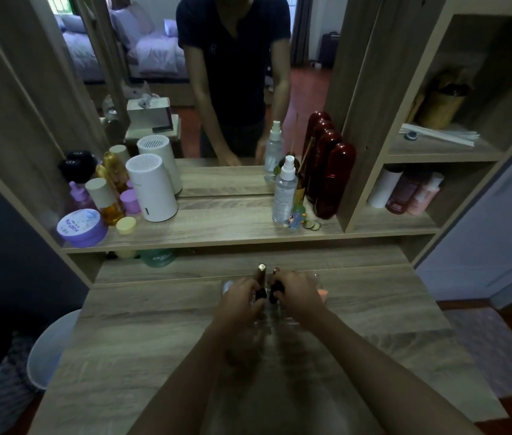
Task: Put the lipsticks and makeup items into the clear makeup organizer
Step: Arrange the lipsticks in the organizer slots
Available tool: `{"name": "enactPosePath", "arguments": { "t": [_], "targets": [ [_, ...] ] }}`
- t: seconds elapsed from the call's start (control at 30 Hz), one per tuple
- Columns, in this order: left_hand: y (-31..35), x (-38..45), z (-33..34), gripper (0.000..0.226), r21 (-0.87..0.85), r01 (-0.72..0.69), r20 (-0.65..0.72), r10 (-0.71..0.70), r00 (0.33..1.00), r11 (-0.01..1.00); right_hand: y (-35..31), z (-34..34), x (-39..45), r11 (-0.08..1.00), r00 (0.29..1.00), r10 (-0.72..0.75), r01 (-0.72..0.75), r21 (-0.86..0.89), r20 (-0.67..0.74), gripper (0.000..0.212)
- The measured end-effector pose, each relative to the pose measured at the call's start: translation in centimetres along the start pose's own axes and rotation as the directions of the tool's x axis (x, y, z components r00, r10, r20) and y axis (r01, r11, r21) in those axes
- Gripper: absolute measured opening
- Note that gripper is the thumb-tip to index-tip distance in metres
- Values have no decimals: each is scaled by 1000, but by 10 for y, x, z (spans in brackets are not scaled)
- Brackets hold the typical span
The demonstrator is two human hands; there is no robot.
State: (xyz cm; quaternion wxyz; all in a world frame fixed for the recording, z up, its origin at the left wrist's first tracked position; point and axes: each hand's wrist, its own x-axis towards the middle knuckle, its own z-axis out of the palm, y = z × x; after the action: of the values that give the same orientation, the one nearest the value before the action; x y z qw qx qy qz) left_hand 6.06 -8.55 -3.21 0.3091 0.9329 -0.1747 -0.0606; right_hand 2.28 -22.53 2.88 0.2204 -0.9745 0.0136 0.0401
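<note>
Two lipsticks were being slotted into the clear makeup organizer (pixel 275 320), which sat on the dressing table (pixel 154 340) directly under both hands. The left hand (pixel 239 298) was closed around a gold-capped lipstick (pixel 261 279), the right hand (pixel 298 293) around a dark lipstick (pixel 277 288). Next, each probably needed lowering upright into a free compartment; which one could not be told.

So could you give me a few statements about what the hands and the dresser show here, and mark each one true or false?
1. Both hands are at the clear organizer on the desk. True.
2. The left hand holds a gold-capped lipstick. True.
3. The right hand is empty. False: it grips a dark lipstick.
4. The purple tub sits on the shelf's right end. False: it is at the left end.
5. A clear spray bottle stands on the shelf. True.
</note>
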Motion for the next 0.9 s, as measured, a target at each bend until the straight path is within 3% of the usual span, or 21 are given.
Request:
{"name": "enactPosePath", "arguments": {
  "t": [0.23,0.43,0.6,0.73,0.8,0.9],
  "targets": [
    [2,3,-6,14,14,-28,18,28,999,1000,-1,6,5,990,990,45,-26,-138,137,26],
    [1,4,-7,16,4,-39,46,38,998,999,-4,8,6,968,979,106,-63,-243,171,28],
    [3,6,-13,13,-24,-46,32,46,998,999,6,-4,0,995,996,1,9,-104,94,22],
    [5,12,-27,22,-61,-67,-130,59,990,996,22,-24,3,999,997,39,-40,-21,-66,14],
    [13,17,-35,24,-47,-120,-221,106,969,992,27,-33,7,999,989,43,-47,-27,-141,13],
    [28,27,-41,39,73,-248,-214,258,942,966,28,-37,13,995,990,37,-48,-82,-133,23]
  ]
}}
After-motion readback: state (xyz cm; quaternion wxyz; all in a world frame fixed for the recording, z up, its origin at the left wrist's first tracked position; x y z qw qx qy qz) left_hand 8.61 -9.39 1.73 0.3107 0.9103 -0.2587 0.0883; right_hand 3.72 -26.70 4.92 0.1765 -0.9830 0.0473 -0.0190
